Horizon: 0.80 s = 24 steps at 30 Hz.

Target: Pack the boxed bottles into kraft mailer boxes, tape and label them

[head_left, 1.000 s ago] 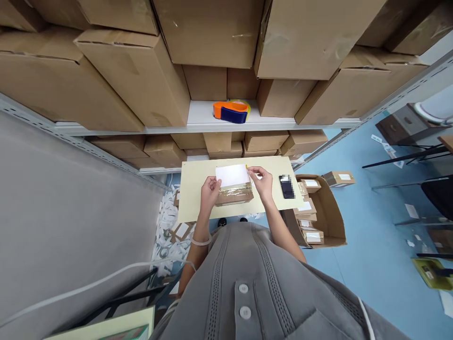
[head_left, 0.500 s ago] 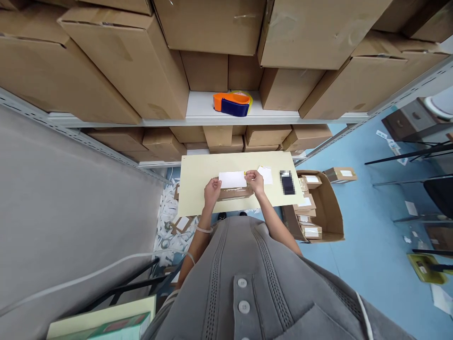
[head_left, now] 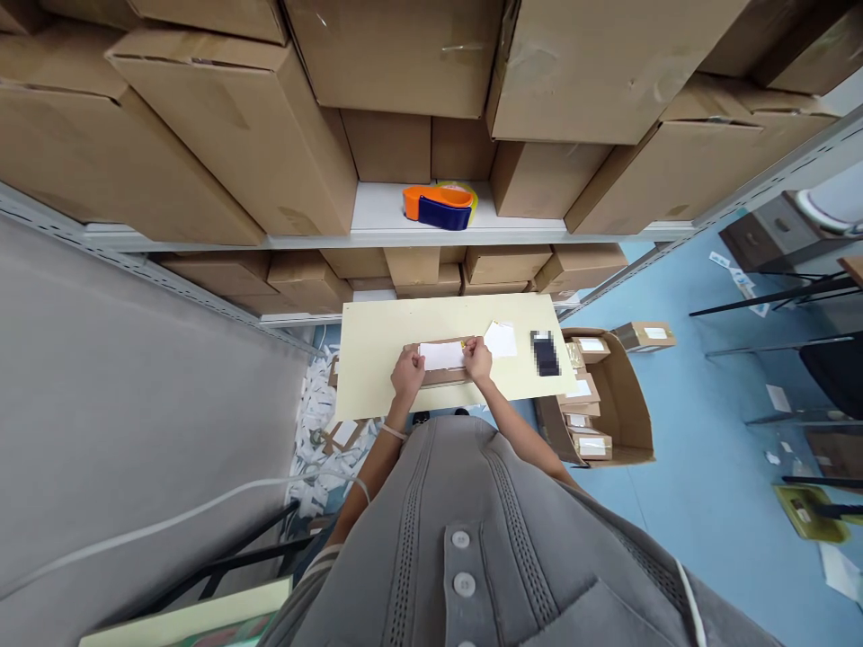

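White label: a flat, rectangular, plain white paper label (head_left: 441,356) lies over the top face of the box, spread between both hands; whether its underside touches the cardboard, I cannot tell.
Labelling step: it looks like the label is being lined up or laid on.
Next move: this would seem to call for keeping the label taut and square to the box edges, then pressing from one end to avoid creases.
Left hand: the left hand (head_left: 407,370) has thumb and fingers together on the label's left end.
Right hand: the right hand (head_left: 478,359) pinches the right end, beside a small yellow patch (head_left: 463,345); no gap shows in either grip.
Box: the long, brown cardboard box (head_left: 445,376) sits under the label, on the pale yellow tabletop (head_left: 378,332), near its front edge.
Tabletop, right: white paper sheets (head_left: 500,340) lie just beside the right hand, a dark, blurred-out rectangular device (head_left: 546,355) farther off.
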{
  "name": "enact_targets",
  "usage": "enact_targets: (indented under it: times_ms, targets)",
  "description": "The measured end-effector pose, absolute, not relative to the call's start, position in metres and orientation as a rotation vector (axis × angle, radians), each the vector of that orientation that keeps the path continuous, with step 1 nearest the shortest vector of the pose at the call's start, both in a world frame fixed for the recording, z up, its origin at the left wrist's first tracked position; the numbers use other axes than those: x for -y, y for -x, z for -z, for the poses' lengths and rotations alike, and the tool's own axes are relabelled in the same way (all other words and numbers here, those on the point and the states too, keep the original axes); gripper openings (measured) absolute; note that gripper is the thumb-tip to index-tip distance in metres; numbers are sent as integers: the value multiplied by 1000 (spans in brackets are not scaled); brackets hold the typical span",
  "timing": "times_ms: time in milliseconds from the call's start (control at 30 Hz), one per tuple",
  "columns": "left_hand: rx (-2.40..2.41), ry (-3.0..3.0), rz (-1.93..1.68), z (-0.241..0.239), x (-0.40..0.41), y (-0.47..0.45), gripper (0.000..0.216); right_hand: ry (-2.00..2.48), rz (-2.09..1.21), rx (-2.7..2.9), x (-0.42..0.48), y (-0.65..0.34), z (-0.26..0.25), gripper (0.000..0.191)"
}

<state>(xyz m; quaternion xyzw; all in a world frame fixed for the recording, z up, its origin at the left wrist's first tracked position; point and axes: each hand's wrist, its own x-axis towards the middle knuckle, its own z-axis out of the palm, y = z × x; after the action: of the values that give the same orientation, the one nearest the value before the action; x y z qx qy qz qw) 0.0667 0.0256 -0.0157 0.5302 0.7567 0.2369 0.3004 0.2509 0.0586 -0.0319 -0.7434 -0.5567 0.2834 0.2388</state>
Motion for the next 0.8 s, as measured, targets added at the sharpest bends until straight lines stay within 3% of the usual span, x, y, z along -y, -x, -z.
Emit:
enact_targets:
  times_ms: [800]
  targets:
    - [-2092,-1619,-247,25,-30,-72,19,2100,-566,1778,-55,-244,41,17]
